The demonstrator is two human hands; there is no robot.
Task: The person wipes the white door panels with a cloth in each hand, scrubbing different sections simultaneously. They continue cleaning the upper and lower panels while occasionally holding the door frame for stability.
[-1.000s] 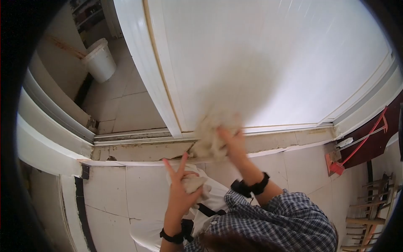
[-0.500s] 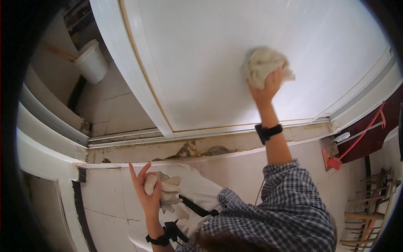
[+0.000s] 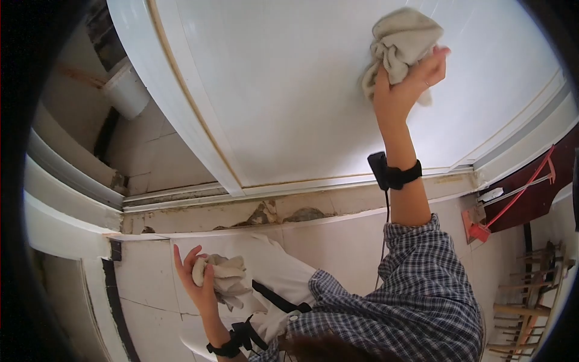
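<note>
High on a white door panel (image 3: 289, 102), my right hand (image 3: 413, 84) grips a bunched beige cloth (image 3: 405, 37) and presses it to the surface. The cloth is folded over itself, and the fingers are partly hidden beside it. Lower left, my left hand (image 3: 199, 277) holds a second crumpled beige cloth (image 3: 228, 274) between thumb and fingers, with the index finger stretched out. This cloth hangs in front of my pale trousers, apart from the door. Black straps circle both wrists.
A white bucket (image 3: 126, 92) stands through the opening on the left. Below the door runs a sill (image 3: 356, 202) with chipped, worn patches. At right are a red-handled dustpan (image 3: 480, 231) and wooden stools (image 3: 525, 311).
My right hand has moved up and slightly right over the panel with its cloth. My left hand, still holding its cloth, sits a little lower and further left.
</note>
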